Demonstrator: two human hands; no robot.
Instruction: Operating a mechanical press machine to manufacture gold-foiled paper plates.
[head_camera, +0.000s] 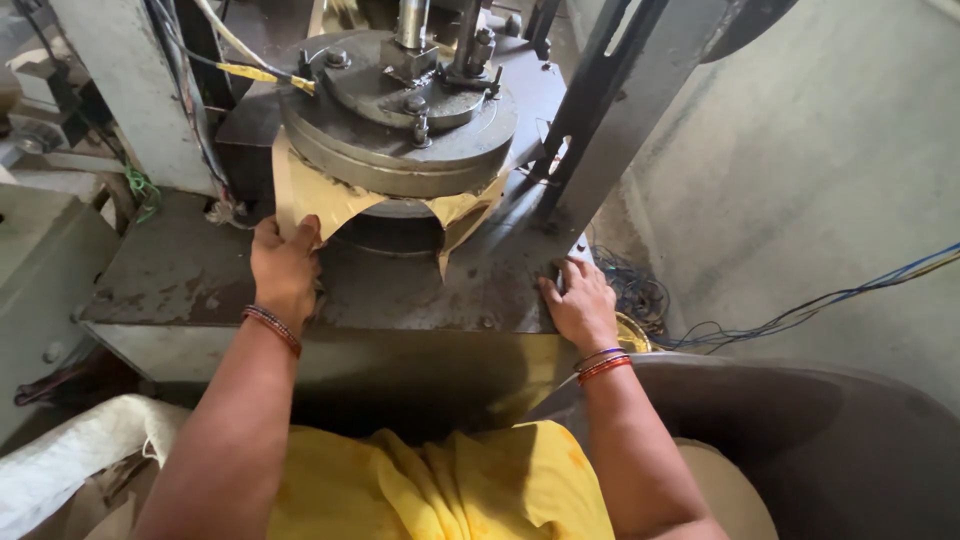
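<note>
So the left hand (285, 270) has its grip closed on the lower left edge of a tan paper sheet (305, 190), fingers curled over the edge where it droops out from under the round metal press head (400, 125). The sheet is sandwiched under that heavy disc, and only the corners stick out: one big flap on the left where the hand is, and a torn-looking pointed flap (462, 225) hanging down at the front right. The middle of the sheet is hidden by the disc.

The right hand (580, 305) isn't holding anything. It lies flat and open, palm down, on the right front corner of the grey steel table (180, 270) of the machine, just beside the slanted metal frame bar (610, 120). Both wrists have thin red bangles.

As for containers, a large dark drum or tub (830, 440) sits at the lower right, and its rim curves round near the right forearm. I can't really tell what's in it, just a pale rounded surface near the elbow. A white woven sack (70, 455) sits at the lower left, contents not visible. A shiny gold disc (633, 335) peeks out just behind the right wrist, and blue and yellow wires (830, 300) trail along the wall at right. Yellow cloth (440, 480) covers the person's lap.
</note>
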